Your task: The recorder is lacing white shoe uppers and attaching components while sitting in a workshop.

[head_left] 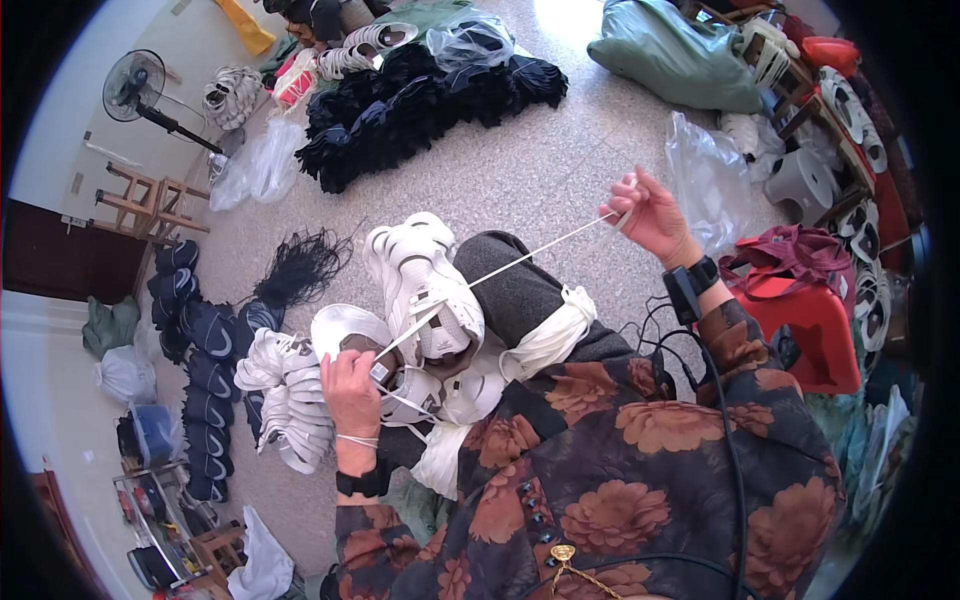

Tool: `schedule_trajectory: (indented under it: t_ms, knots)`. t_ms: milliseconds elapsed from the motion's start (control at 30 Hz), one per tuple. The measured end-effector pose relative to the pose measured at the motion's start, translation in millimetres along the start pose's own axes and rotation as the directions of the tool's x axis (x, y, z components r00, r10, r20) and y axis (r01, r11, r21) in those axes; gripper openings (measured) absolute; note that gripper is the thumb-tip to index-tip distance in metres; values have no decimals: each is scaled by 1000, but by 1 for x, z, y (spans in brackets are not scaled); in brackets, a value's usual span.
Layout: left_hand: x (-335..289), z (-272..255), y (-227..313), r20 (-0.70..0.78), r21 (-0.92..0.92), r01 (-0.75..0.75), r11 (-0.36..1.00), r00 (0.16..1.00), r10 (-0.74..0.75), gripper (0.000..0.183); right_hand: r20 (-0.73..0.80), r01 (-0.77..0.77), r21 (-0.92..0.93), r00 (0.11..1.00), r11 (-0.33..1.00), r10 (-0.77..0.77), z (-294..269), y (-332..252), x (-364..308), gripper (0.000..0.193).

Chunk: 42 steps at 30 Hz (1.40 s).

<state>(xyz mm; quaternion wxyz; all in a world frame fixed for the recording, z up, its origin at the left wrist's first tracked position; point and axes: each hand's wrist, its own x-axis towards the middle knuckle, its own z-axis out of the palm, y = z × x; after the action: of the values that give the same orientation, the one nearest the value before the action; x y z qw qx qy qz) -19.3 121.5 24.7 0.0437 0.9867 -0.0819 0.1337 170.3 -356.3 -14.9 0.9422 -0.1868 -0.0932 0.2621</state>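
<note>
Speckled floor (575, 170). Thin white lace (530, 254) taut across rounded white uppers (412, 262) beside grey knee (525, 295). Right hand (652, 215): fingers pinched tight on lace. Left hand (350, 392): fingers bent at lace, grip unclear.

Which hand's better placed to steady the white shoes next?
Left hand, probably: it's down close to the shoes, while the right hand is raised away from them, gripping the cord.

The white shoelace (540, 249) looks like matt textile, the white shoe uppers (415, 265) smooth, faintly glossy synthetic. The red stool (830, 345) is smooth plastic, the clear bag (705, 180) crinkled, shiny film, the charcoal trouser leg (520, 310) matt cloth.
</note>
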Motion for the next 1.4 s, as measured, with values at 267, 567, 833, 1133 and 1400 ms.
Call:
schedule_trajectory:
  t_ms: [267,567,833,1133,1400]
  knots:
    - [26,11,73,-54,-169,1,986,998,-10,30,-267,188,-78,942,979,-202,-29,-50,-23,31]
    - [66,54,100,-169,-238,131,962,970,-174,20,-162,249,-125,950,961,-267,-3,-99,-4,30]
    - [78,45,82,-193,-3,-157,988,969,153,9,-301,198,-137,925,971,-231,-20,-77,6,24]
    - [63,20,38,-117,-32,-426,904,900,420,18,-586,234,-301,719,924,-373,-53,-98,-28,19]
    - [0,7,-14,-73,80,-183,980,979,189,21,-539,-159,-427,835,890,-110,-53,-37,7,10]
